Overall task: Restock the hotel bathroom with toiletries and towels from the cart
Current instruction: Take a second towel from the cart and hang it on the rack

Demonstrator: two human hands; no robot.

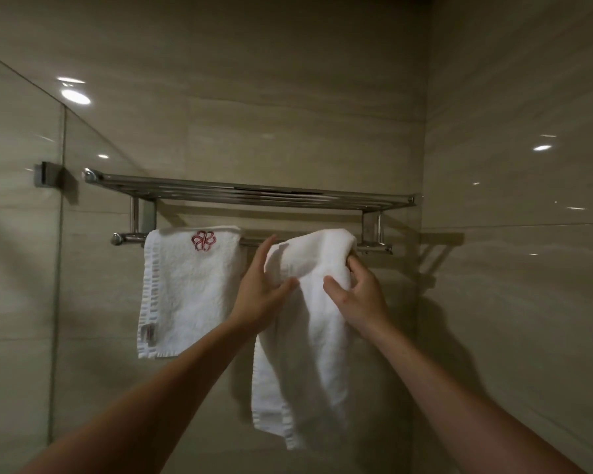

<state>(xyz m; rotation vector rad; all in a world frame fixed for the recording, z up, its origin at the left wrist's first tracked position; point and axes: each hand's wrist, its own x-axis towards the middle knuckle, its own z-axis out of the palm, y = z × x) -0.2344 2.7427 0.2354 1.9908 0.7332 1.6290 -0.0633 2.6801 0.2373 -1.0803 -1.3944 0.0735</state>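
A chrome towel rack is fixed to the tiled wall, with a shelf on top and a bar below. A white towel with a red embroidered logo hangs flat over the left part of the bar. A second white towel is draped bunched over the right part of the bar and hangs lower. My left hand touches this second towel's left edge, thumb pressing into the cloth. My right hand grips its right side just below the bar.
A glass shower panel with a metal clamp stands at the left. The beige tiled side wall meets the back wall close to the rack's right end. The rack's top shelf holds nothing visible.
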